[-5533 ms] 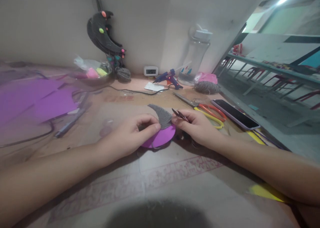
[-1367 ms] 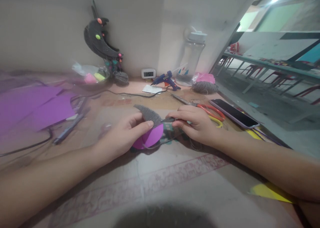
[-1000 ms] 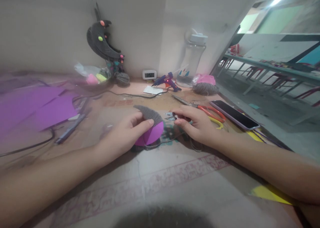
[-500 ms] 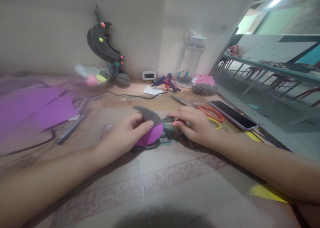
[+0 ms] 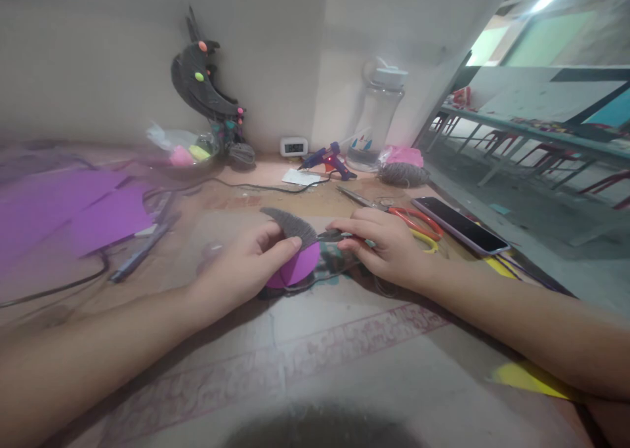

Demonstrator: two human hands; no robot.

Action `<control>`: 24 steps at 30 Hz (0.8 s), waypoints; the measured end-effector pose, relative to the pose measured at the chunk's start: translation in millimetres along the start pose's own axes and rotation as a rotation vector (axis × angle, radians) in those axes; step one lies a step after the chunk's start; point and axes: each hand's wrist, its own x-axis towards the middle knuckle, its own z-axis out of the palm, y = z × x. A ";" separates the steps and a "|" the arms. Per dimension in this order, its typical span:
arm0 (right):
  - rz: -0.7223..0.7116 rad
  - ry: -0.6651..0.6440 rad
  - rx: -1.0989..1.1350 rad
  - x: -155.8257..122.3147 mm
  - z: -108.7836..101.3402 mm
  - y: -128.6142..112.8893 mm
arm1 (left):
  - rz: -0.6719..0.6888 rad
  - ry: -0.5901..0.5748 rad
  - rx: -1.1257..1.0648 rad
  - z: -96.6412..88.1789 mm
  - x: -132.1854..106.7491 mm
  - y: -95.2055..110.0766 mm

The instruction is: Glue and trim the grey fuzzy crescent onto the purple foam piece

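A purple paper crescent [image 5: 301,265], its upper part wrapped in grey yarn [image 5: 294,227], is pinched between the thumb and fingers of my left hand [image 5: 263,251]. Just to the right, my right hand [image 5: 381,241] is closed on a small dark grey bundle of yarn [image 5: 331,236] that reaches the wrapped edge of the crescent. The fingers hide part of that bundle. A loose strand runs beneath the hands over the table.
Scissors [image 5: 418,222] lie beyond my right hand, beside a phone [image 5: 460,225]. At the back are a glue gun [image 5: 327,161], a clock [image 5: 294,147], a bottle [image 5: 381,117] and a yarn ball [image 5: 403,174]. Purple paper [image 5: 108,218] and a pen [image 5: 140,254] lie left.
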 end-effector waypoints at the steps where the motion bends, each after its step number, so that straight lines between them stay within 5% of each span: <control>1: 0.002 -0.002 -0.001 -0.2 0.0 0.2 | -0.005 -0.001 0.004 0.0 0.1 0.0; 24: -0.026 -0.007 -0.029 -0.3 -3.2 -3.6 | -0.112 -0.059 -0.127 0.9 -0.2 7.7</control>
